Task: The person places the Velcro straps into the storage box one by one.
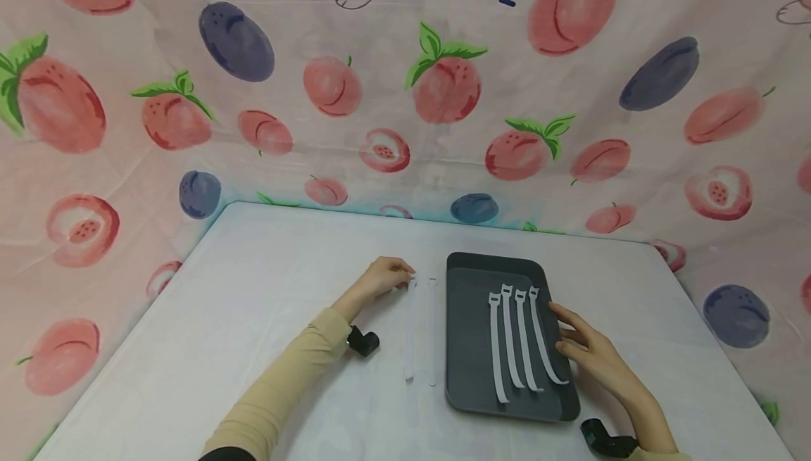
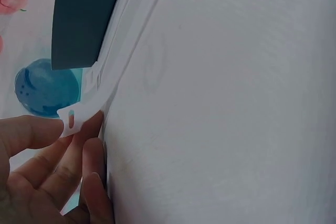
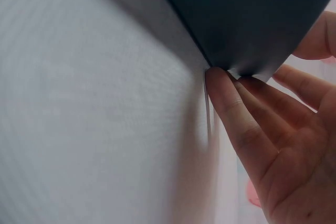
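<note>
My left hand [image 1: 388, 275] pinches the slotted end of a white cable tie [image 1: 410, 334], a flat strap stretching toward me along the table. In the left wrist view, the slot in the tie's head [image 2: 72, 119] shows beside the thumb tip. A second white cable tie [image 1: 433, 334] lies parallel, between the held one and the dark grey tray [image 1: 467, 369]. Inside the tray lie several more cable ties [image 1: 508, 334], heads at the far side, tails curving. My right hand [image 1: 592, 348] touches the tray's right side with extended fingers [image 3: 231, 103].
A white cloth covers the table [image 1: 298, 243]. Behind it and along the left hangs a fruit-printed curtain [image 1: 393, 95]. Black wrist-worn devices [image 1: 363, 342] show at both wrists.
</note>
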Demonstrator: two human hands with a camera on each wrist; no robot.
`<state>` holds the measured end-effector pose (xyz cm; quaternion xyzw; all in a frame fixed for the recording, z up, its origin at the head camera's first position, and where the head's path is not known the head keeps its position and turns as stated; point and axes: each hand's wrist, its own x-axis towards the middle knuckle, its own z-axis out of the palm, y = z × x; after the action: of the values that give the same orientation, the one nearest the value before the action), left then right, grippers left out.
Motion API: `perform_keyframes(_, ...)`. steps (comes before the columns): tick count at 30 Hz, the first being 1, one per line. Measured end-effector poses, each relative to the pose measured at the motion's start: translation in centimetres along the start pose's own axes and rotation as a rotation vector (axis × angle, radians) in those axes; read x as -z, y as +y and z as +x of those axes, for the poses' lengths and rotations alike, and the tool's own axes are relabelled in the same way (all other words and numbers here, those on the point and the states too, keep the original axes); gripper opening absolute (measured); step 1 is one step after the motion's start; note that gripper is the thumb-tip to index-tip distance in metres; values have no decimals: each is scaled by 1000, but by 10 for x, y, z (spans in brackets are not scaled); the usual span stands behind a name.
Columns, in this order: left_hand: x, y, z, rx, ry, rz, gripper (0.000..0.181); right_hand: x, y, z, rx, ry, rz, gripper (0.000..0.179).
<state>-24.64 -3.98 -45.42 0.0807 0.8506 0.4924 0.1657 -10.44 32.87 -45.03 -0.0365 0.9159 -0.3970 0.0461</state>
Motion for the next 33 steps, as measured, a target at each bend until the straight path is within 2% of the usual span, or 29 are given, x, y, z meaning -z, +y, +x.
perform_keyframes(21, 2, -1, 0, 44, 3, -12, 21, 2, 0, 0, 16, -8, -4, 61)
perform_keyframes(33, 4, -2, 1, 24, 0, -11, 23, 2, 0, 0, 14, -6, -1, 61)
